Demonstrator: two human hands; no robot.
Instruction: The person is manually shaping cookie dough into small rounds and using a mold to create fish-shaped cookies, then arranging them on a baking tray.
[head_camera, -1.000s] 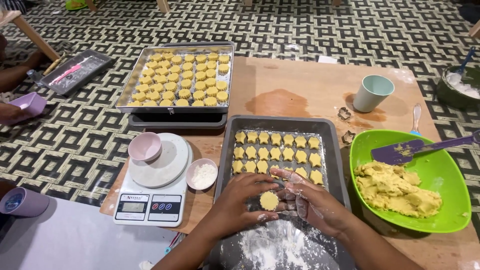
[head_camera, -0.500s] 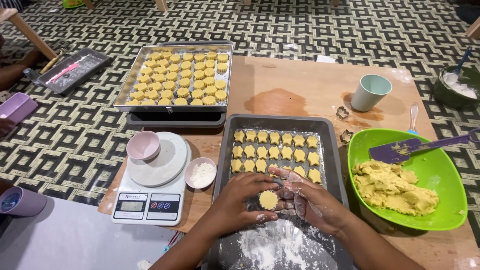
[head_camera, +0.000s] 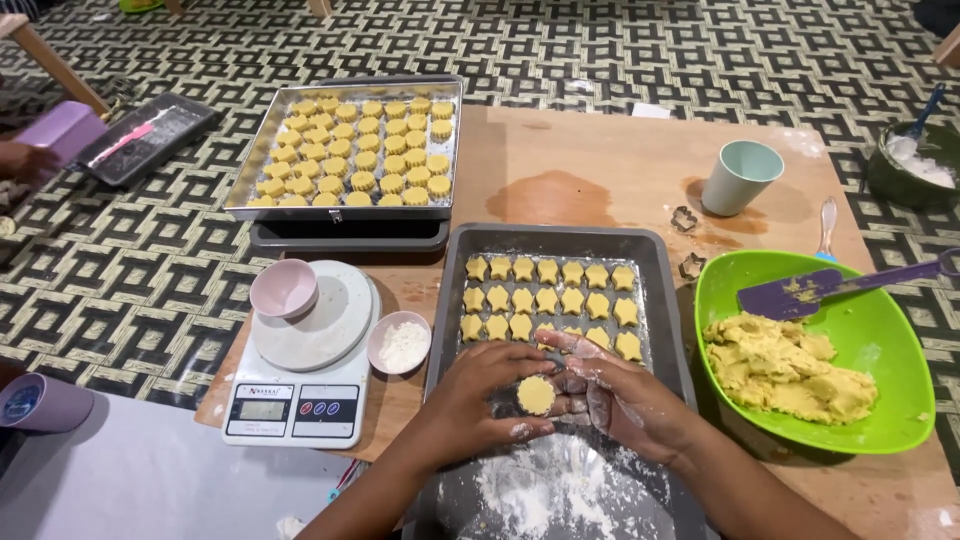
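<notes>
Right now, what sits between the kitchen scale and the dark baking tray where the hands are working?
In the head view, a small pink bowl of white flour stands on the wooden board between the kitchen scale and the dark baking tray.
</notes>
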